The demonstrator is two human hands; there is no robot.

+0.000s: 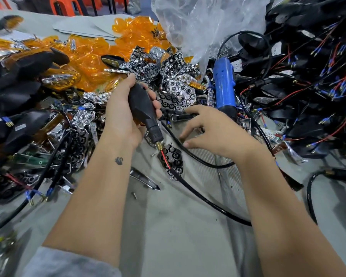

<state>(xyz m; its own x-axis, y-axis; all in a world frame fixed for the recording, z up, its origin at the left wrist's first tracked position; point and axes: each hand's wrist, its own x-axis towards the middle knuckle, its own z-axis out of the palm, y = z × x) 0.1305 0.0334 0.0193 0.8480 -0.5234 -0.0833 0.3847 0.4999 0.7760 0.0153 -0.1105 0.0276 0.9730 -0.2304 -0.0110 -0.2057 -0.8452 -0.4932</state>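
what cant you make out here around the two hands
Head view only:
- black housing: its far face, covered by the left hand gripping it.
- what the right hand reaches for: hidden under it, too small.
- blue power tool: lower end behind the right hand.
- pile at the left edge: blurred, cut off.

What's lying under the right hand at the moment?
A black cable runs across the grey table beneath the right hand's spread fingers. Anything under the palm is covered. The left hand grips a black housing nearby.
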